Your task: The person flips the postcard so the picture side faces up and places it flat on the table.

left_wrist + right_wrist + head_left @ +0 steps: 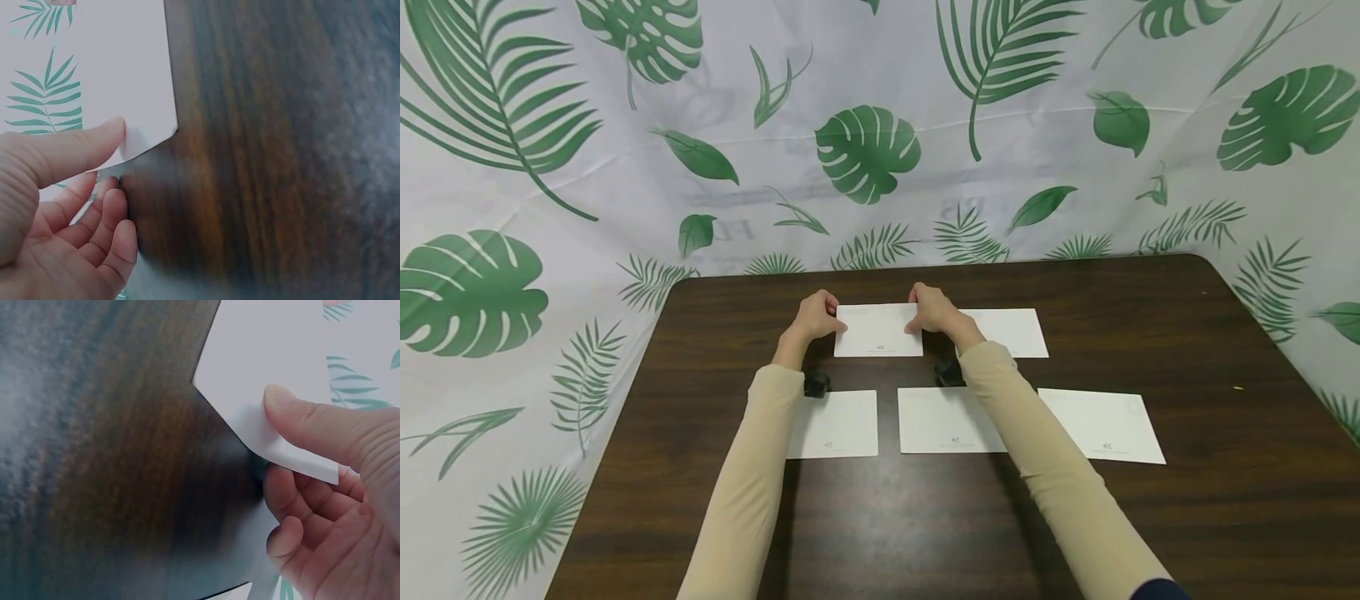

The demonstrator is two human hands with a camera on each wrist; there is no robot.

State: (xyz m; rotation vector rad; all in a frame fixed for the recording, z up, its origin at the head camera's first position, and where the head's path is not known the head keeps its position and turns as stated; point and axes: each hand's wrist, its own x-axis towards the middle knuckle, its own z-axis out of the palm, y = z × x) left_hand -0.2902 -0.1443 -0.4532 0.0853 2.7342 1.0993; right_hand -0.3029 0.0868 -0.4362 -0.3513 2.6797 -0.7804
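A white paper card [878, 327] with a small grey print near its lower edge is held by its two short sides at the back of the table. My left hand [813, 318] pinches the left side, thumb on top and fingers below. On the opposite side my right hand [937, 313] grips the card the same way. The right wrist view shows the card [275, 350] bending upward near the thumb. In the left wrist view the card's corner [144, 87] stands over the dark wood. Another white card [1013, 332] lies just right of my right hand, partly hidden by it.
Nearer on the dark wooden table [880, 525] lie a left card [842, 421], a middle card [943, 417] and a right card [1105, 421] in a row, partly covered by my sleeves. A leaf-print cloth [880, 225] hangs behind the table.
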